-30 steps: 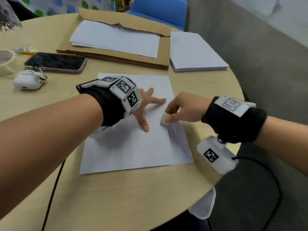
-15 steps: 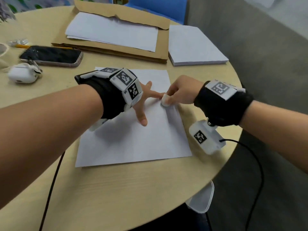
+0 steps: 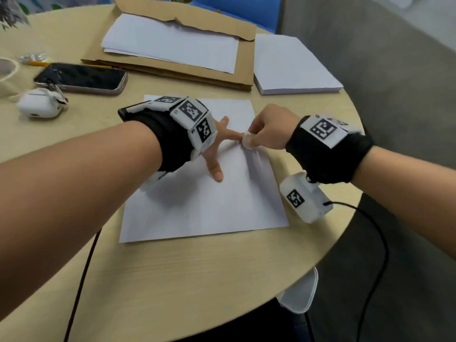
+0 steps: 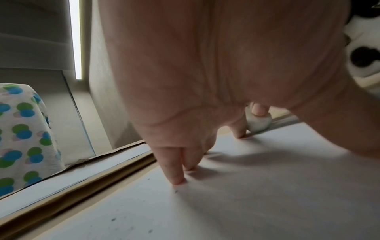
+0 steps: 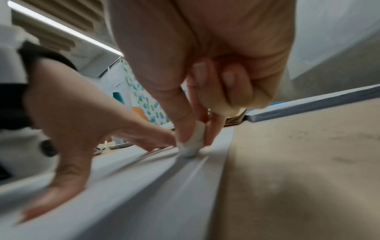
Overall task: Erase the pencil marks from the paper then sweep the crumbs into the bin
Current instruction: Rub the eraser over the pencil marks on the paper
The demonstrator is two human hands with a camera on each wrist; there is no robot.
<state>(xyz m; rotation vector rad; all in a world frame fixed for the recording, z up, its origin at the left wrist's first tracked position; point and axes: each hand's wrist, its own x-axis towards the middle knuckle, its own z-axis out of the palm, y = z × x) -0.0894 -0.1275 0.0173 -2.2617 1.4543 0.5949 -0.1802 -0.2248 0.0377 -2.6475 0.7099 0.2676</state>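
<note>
A white sheet of paper (image 3: 204, 208) lies on the round wooden table (image 3: 197, 280). My left hand (image 3: 217, 149) presses it flat with spread, straight fingers (image 4: 174, 177). My right hand (image 3: 269, 129) pinches a small white eraser (image 3: 247, 141) between thumb and fingers, its lower end touching the paper near the sheet's right edge, right beside my left index fingertip. The right wrist view shows the eraser (image 5: 192, 141) upright on the paper (image 5: 144, 186). Small dark crumbs (image 4: 113, 220) dot the paper (image 4: 267, 203) near my left fingers. No bin is in view.
A cardboard folder (image 3: 244, 62) holding white sheets lies at the back, a paper stack (image 3: 291, 65) to its right. A black phone (image 3: 81, 77) and a white earbud case (image 3: 39, 106) sit at the left. The table edge curves close on the right.
My right hand with the eraser has slid away from me along the paper's right side, up to my left index fingertip. The left hand has stayed pressed on the sheet.
</note>
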